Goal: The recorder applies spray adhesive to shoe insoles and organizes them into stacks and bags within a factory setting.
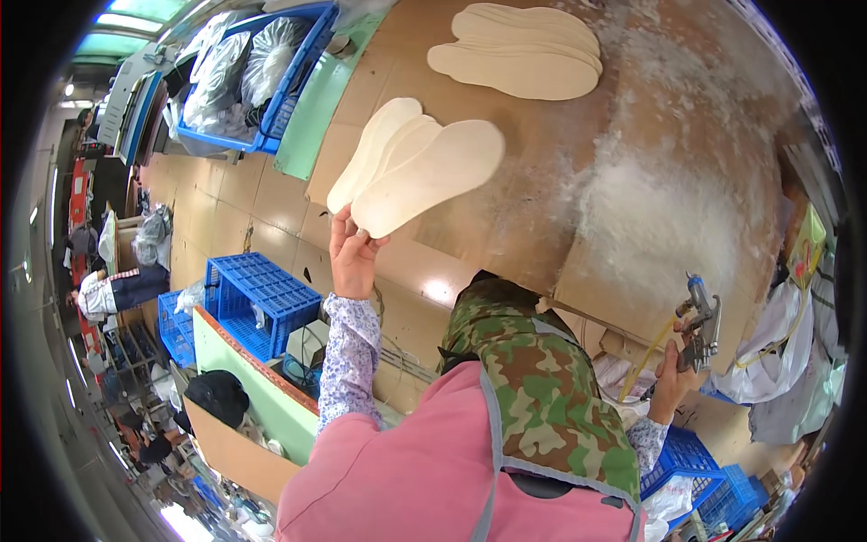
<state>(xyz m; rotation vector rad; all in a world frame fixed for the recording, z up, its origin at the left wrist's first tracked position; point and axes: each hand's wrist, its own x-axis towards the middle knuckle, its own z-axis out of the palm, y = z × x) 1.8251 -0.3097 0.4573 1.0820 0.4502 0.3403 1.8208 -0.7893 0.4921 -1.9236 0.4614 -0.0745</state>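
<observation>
My left hand (354,266) pinches the narrow end of a cream-coloured insole (432,176) between thumb and fingers. Several more insoles (372,149) lie fanned beneath and beside it at the table's left edge. At the right, my right hand (668,384) is wrapped round a metal spray gun (701,325) with a yellow hose; some of its fingers are hidden. Toward the far side of the table rests an overlapping pile of insoles (528,54), well apart from both hands.
Brown cardboard covers the worktable (488,226), with a whitish residue (650,217) across its right part. A blue crate (257,135) of plastic bags stands at the far left. Another blue crate (262,303) sits lower left, behind a green board (262,388). White sacks (768,352) hang at the right.
</observation>
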